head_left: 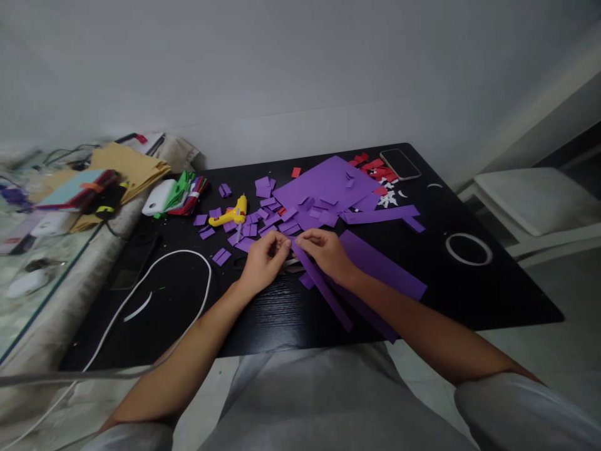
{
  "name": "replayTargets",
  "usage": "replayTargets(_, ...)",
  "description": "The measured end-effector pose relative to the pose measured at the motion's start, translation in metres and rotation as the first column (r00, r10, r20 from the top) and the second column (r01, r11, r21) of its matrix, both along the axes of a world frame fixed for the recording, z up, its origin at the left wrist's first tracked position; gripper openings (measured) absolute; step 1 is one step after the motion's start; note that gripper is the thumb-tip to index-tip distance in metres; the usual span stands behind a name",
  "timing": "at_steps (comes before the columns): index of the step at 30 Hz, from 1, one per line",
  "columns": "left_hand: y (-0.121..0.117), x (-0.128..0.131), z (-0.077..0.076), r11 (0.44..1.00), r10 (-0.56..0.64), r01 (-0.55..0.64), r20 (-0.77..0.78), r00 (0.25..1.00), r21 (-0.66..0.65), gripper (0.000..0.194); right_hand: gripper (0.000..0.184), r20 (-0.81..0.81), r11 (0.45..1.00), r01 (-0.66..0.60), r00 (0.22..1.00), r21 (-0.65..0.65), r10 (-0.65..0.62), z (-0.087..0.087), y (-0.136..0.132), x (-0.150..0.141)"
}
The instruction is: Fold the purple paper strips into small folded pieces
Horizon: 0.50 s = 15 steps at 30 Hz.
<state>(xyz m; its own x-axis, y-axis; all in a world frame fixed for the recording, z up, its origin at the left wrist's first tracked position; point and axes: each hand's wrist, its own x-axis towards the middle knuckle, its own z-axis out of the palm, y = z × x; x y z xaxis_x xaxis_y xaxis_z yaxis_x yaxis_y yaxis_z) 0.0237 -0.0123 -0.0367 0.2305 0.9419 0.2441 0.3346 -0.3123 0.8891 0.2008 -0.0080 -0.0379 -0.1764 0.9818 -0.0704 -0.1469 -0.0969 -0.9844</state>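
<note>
Left hand (263, 260) and right hand (328, 254) pinch a purple strip (328, 297), fingers (310, 235) closed at its far end. Uneven pressure could crease it crookedly between them.

Illumination was dim, cool and diffuse. The grey wall (300, 69) read dull above and paler low down. The black table (277, 322) carried a soft sheen along its near middle, where grain showed; the dark phone (134, 260) at its left nearly merged with it. Wide-angle distortion stretched the right sleeve (521, 410) toward the corner. The white mouse (28, 283) at the left edge was blurred, and fine detail on the left hand (261, 262) and right hand (326, 254) was soft.
</note>
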Motion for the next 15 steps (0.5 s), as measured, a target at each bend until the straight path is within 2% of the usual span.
replayTargets(6,0.0011,-0.0003,-0.0009,1.0,-0.005,0.005,-0.013,1.0,0.016,0.027,0.019,-0.001,1.0,-0.012,1.0,-0.001,0.012,-0.0015,0.0007,0.0001)
replayTargets(10,0.0033,-0.0035,-0.0008,0.998,0.058,-0.058,-0.004,0.998,0.023,0.025,0.021,-0.099,0.992,-0.068,0.993,-0.107,0.058,-0.0006,0.0003,-0.001)
replayTargets(15,0.0079,-0.0088,-0.0027,0.989,0.145,-0.146,0.042,0.988,0.023,0.024,0.019,-0.175,0.947,-0.206,0.97,-0.246,0.166,0.0053,-0.0021,-0.0028)
